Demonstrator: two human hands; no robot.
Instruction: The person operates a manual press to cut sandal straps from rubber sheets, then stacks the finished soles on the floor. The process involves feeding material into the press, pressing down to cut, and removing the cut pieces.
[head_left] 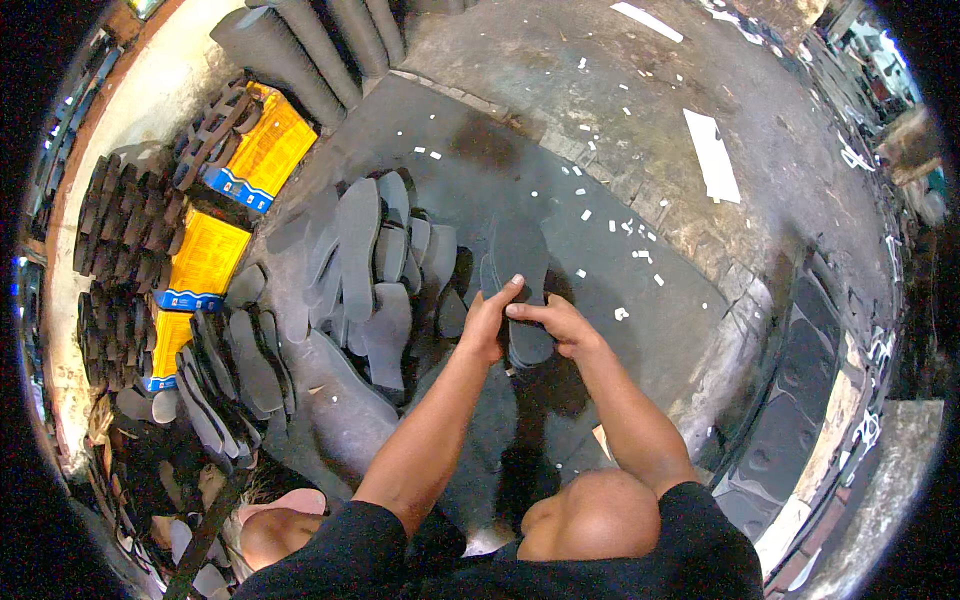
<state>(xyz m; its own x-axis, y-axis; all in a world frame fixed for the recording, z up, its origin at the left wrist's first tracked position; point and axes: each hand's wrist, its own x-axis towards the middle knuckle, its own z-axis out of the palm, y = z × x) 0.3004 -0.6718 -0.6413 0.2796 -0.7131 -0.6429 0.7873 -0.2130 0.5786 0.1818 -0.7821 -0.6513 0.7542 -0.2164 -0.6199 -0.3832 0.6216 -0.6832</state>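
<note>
A small stack of dark grey shoe soles (521, 245) is between my hands, over the dark mat. My left hand (486, 325) grips its left side, thumb on top. From the right, my right hand (562, 326) holds the same stack, its thumb pressed across the upper sole. Both hands' other fingers are mostly hidden beneath. To the left of my hands lies a loose pile of grey soles (361, 245), some overlapping at odd angles. Nearer to me on the left, several more soles (254, 362) lean against each other.
Yellow-and-blue cartons (209, 252) stand at the left, beside stacked dark soles (125, 225). Dark rolls (282, 62) rest at the back. White scraps (640, 252) dot the floor, with a larger white strip (711, 155) farther right. Dark sheets with sole-shaped marks (783, 440) lie at the right.
</note>
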